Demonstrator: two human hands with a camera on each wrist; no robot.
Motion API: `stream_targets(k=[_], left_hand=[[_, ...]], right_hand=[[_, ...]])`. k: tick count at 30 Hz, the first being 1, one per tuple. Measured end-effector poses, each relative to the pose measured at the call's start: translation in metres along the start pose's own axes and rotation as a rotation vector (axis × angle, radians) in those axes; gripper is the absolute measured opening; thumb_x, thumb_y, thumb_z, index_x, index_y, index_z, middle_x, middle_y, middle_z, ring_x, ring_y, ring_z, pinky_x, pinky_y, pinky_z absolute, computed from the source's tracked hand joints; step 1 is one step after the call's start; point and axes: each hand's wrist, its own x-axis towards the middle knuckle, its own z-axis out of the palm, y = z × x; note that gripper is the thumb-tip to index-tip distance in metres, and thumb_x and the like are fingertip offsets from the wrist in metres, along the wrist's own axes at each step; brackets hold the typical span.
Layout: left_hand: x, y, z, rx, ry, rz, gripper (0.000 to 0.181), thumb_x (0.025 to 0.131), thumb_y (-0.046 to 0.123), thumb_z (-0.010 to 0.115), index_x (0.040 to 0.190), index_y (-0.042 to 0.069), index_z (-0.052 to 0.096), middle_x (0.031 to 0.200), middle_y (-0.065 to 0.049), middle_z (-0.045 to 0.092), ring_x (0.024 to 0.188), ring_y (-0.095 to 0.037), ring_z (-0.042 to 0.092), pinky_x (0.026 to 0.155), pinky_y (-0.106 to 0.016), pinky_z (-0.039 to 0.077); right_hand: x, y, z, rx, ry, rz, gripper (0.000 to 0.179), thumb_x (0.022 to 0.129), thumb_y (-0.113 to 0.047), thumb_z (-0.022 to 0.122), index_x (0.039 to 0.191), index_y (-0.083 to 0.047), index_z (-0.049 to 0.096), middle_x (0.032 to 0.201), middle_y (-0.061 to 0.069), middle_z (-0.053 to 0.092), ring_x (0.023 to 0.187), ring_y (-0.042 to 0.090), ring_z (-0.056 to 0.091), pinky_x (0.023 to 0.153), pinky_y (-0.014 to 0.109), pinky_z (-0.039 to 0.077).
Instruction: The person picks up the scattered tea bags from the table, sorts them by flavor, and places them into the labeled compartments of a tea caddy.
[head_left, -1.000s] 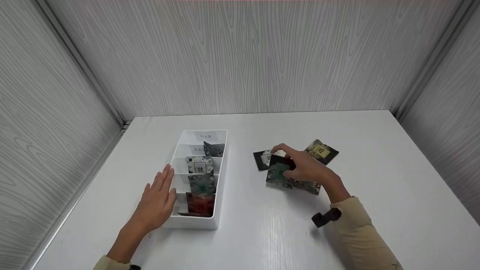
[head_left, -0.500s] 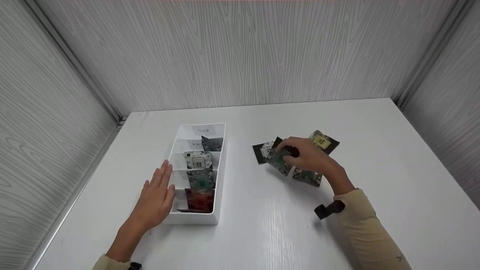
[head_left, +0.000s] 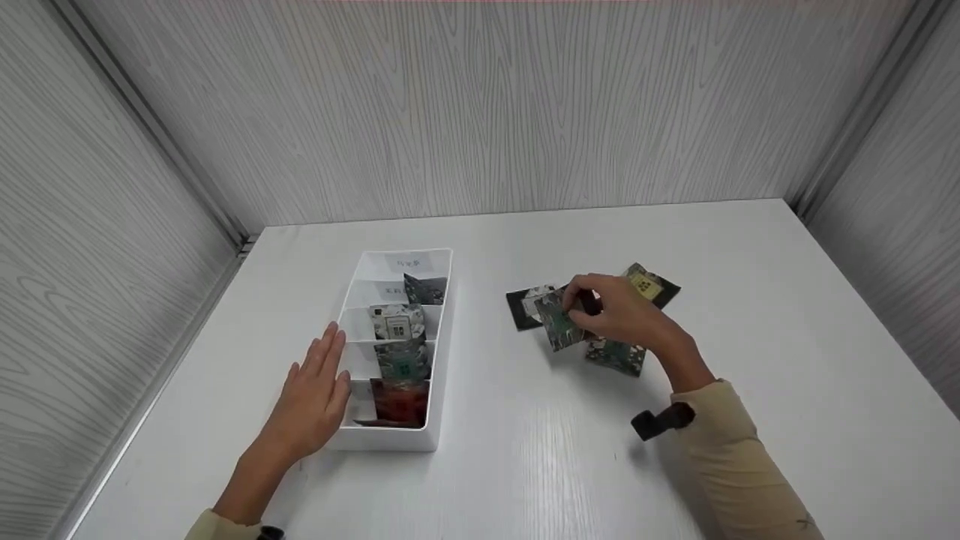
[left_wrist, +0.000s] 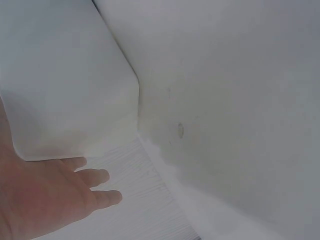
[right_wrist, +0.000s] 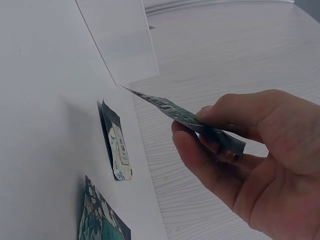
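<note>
My right hand pinches a dark green patterned sachet between thumb and fingers. In the right wrist view this sachet is seen nearly edge-on, raised over the table. My left hand lies with straight fingers along the left side of a white divided box. The left wrist view shows that hand beside the box wall. Inside the box, front to back, are a red sachet, a green one, a white one and a dark one.
Under and around the right hand lie a black-and-white sachet, a yellow-labelled sachet and another green sachet. The box's rearmost compartment has a printed label. Wood-grain panels enclose the white table.
My right hand has picked the green sachet up off the pile and turned it, uncovering more of the green one below. My left hand stays at the box.
</note>
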Motion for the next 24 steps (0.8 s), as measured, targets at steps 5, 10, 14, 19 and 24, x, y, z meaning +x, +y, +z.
stream_targets(k=[5,10,14,19,24], left_hand=[[0.0014,-0.0011,-0.001,0.008,0.004,0.008,0.06,0.109,0.023,0.038,0.162,0.0,0.021,0.17,-0.017,0.017,0.153,-0.044,0.02,0.114,-0.073,0.021],[0.0013,-0.0013,-0.0025,-0.002,0.007,0.015,0.06,0.109,0.021,0.039,0.162,-0.001,0.022,0.169,-0.017,0.018,0.152,-0.044,0.022,0.114,-0.073,0.022],[0.0038,-0.0009,-0.0011,-0.004,0.023,0.026,0.06,0.109,0.021,0.04,0.162,-0.001,0.022,0.169,-0.018,0.019,0.152,-0.045,0.023,0.113,-0.074,0.022],[0.0064,0.0002,0.0015,0.002,0.024,0.03,0.061,0.108,0.022,0.041,0.162,-0.001,0.023,0.169,-0.018,0.02,0.151,-0.045,0.024,0.112,-0.074,0.023],[0.0008,-0.0021,0.0012,0.004,0.02,0.011,0.06,0.109,0.022,0.039,0.162,0.0,0.022,0.17,-0.017,0.019,0.152,-0.044,0.022,0.114,-0.073,0.022]], right_hand=[[0.0006,-0.0012,0.0003,0.011,-0.009,0.027,0.01,0.094,-0.003,0.064,0.101,-0.009,0.067,0.1,0.004,0.066,0.075,0.019,0.055,0.064,0.035,0.05],[0.0009,-0.0022,0.0003,0.018,-0.007,0.044,0.004,0.095,-0.007,0.067,0.098,-0.009,0.065,0.091,0.004,0.064,0.07,0.018,0.055,0.06,0.033,0.049],[0.0007,-0.0033,-0.0027,0.012,0.02,0.034,0.008,0.093,-0.011,0.075,0.096,-0.009,0.067,0.091,0.003,0.065,0.076,0.017,0.057,0.066,0.033,0.049],[-0.0021,-0.0024,-0.0054,0.009,0.03,0.063,0.014,0.091,-0.01,0.079,0.1,-0.007,0.069,0.096,0.006,0.066,0.073,0.018,0.063,0.064,0.037,0.057],[-0.0021,0.0001,-0.0025,0.034,-0.023,0.07,0.023,0.093,-0.008,0.074,0.115,-0.005,0.067,0.109,0.011,0.065,0.066,0.021,0.068,0.06,0.037,0.06]])
